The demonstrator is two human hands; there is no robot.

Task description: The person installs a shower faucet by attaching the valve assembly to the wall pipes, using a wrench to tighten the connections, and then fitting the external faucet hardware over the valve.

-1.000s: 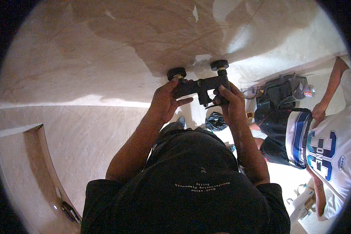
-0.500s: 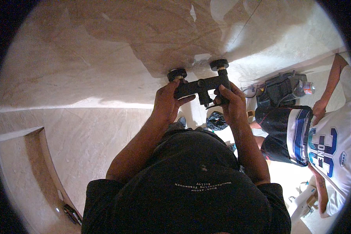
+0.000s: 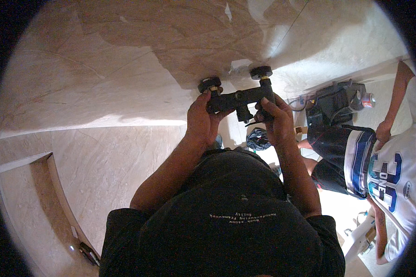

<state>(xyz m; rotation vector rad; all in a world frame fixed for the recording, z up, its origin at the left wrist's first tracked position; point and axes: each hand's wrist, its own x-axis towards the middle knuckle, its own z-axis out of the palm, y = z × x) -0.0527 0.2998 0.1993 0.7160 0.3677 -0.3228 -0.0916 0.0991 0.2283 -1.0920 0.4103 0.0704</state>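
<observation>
Left hand (image 3: 199,121), upper centre: fingers curled round one end of a black tubular mixer fitting (image 3: 227,101). Right hand (image 3: 281,121): closed on the opposite end, beside a thin lever (image 3: 254,123). Beyond: round black flanges (image 3: 262,71), brass-coloured neck (image 3: 264,78), beige veined wall (image 3: 120,78). Right of centre: crumpled black bag (image 3: 258,138).

Mixer tap (image 3: 241,99): matt black finish. Connector (image 3: 264,80), right end: brass-like metal. Far wall (image 3: 125,69): smooth, glossy, stone-veined. Bag (image 3: 258,140), right: crinkled, shiny, plastic-looking. Shirt (image 3: 217,194), near: matt black cloth.
</observation>
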